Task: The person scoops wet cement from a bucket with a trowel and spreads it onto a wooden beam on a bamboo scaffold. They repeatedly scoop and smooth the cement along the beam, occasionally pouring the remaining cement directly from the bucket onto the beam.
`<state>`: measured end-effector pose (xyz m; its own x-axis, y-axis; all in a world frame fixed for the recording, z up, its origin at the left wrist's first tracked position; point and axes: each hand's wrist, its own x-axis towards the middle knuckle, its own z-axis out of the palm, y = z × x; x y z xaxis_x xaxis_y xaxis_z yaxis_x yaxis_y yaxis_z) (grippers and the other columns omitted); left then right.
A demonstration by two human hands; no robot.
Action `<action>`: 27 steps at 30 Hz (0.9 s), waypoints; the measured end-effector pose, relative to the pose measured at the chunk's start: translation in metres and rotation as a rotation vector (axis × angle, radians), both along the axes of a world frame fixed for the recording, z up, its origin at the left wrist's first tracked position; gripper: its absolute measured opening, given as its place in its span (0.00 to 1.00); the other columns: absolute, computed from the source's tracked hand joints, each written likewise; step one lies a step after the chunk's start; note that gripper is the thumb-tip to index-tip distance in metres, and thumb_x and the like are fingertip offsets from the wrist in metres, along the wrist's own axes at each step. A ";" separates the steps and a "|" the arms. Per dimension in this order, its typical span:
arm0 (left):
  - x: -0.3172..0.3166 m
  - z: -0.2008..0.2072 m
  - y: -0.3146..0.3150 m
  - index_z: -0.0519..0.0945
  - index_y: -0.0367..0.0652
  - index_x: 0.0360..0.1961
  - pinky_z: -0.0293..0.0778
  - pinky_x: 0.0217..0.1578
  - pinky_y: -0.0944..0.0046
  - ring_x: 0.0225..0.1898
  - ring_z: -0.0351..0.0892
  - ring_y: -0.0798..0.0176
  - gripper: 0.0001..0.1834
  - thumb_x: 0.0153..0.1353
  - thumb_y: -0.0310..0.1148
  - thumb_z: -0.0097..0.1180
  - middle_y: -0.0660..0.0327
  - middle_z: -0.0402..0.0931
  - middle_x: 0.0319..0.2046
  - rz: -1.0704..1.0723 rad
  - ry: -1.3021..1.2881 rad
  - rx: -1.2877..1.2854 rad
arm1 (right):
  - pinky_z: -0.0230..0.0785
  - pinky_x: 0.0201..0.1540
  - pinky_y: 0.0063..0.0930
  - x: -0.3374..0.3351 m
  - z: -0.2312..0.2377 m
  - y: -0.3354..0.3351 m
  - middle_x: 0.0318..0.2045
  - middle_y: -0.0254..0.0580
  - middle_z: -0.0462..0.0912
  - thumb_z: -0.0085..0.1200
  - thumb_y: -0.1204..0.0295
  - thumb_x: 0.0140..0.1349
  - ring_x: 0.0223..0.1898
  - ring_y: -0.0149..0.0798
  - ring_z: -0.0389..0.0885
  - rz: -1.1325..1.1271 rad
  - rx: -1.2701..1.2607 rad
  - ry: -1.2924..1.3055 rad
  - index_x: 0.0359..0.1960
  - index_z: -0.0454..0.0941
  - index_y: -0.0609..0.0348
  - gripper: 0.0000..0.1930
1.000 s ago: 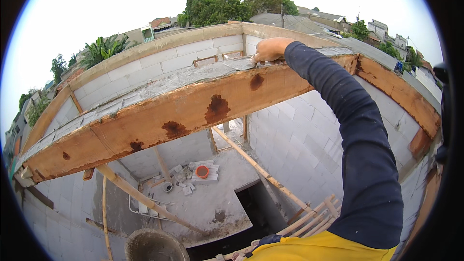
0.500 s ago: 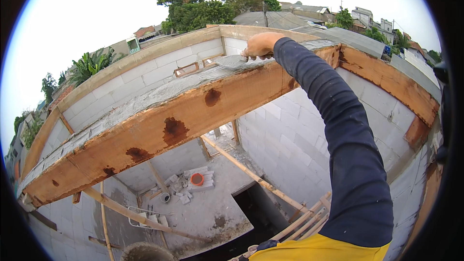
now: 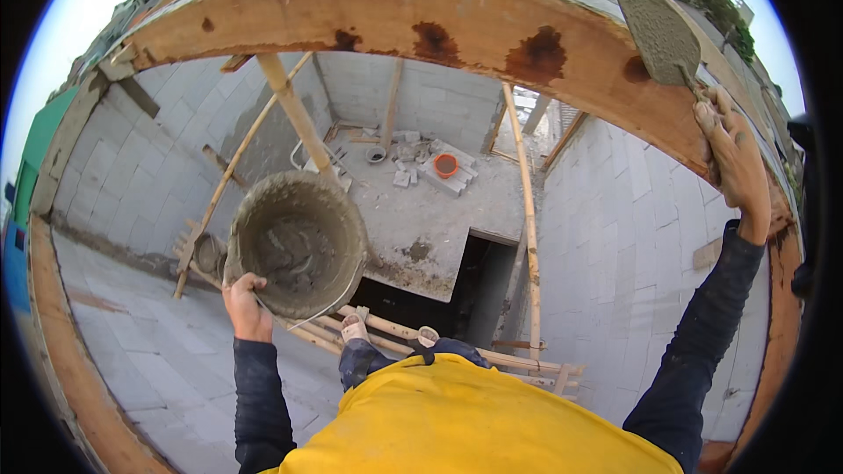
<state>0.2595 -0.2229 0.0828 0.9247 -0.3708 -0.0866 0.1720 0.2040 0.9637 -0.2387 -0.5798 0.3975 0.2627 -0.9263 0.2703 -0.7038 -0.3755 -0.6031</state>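
My left hand [image 3: 248,305] grips the rim of a mortar-caked bucket [image 3: 347,274], which is tilted so that wet grey mortar [image 3: 297,250] shows in its bottom. A thin wire handle hangs along its near side. At the upper right, my right hand [image 3: 736,151] is closed around the handle of a pointed trowel [image 3: 657,31]. Mortar coats the trowel's blade, which lies in front of the wooden formwork board [image 3: 369,4]. Dark wet stains mark this board, and grey concrete runs along its top edge.
My feet stand on bamboo poles [image 3: 395,326] high above a concrete floor [image 3: 386,202] with a dark rectangular opening [image 3: 483,268]. Upright bamboo poles [image 3: 525,211] rise nearby. Below lie an orange bucket [image 3: 445,166] and pale blocks. Light block walls [image 3: 606,237] surround the space.
My view has tipped down and turned left. My right hand and trowel have come away from the top of the beam. My left hand and the bucket have come into view.
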 end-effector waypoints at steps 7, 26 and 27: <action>-0.030 0.040 -0.038 0.81 0.35 0.54 0.74 0.33 0.67 0.28 0.76 0.69 0.27 0.51 0.11 0.48 0.65 0.81 0.33 -0.138 0.010 -0.076 | 0.77 0.44 0.51 0.242 -0.211 0.094 0.47 0.57 0.81 0.51 0.67 0.66 0.42 0.59 0.83 0.885 -0.196 0.473 0.63 0.74 0.62 0.24; 0.035 0.045 -0.046 0.81 0.33 0.57 0.74 0.36 0.71 0.36 0.77 0.73 0.29 0.50 0.11 0.49 0.65 0.84 0.42 -0.269 -0.110 0.038 | 0.82 0.37 0.38 0.352 -0.262 0.131 0.43 0.51 0.83 0.56 0.73 0.59 0.41 0.48 0.86 1.085 -0.455 0.641 0.59 0.75 0.69 0.25; 0.035 0.045 -0.046 0.81 0.33 0.57 0.73 0.36 0.71 0.37 0.78 0.73 0.30 0.50 0.11 0.49 0.64 0.84 0.43 -0.235 -0.093 0.105 | 0.82 0.36 0.38 0.352 -0.262 0.129 0.40 0.50 0.83 0.56 0.72 0.59 0.39 0.48 0.87 1.061 -0.475 0.631 0.53 0.78 0.69 0.21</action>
<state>0.2945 -0.2693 0.1280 0.8202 -0.5694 -0.0546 0.1122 0.0666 0.9915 0.1131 -0.4511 0.1357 0.9963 -0.0441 0.0742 -0.0486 -0.9970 0.0597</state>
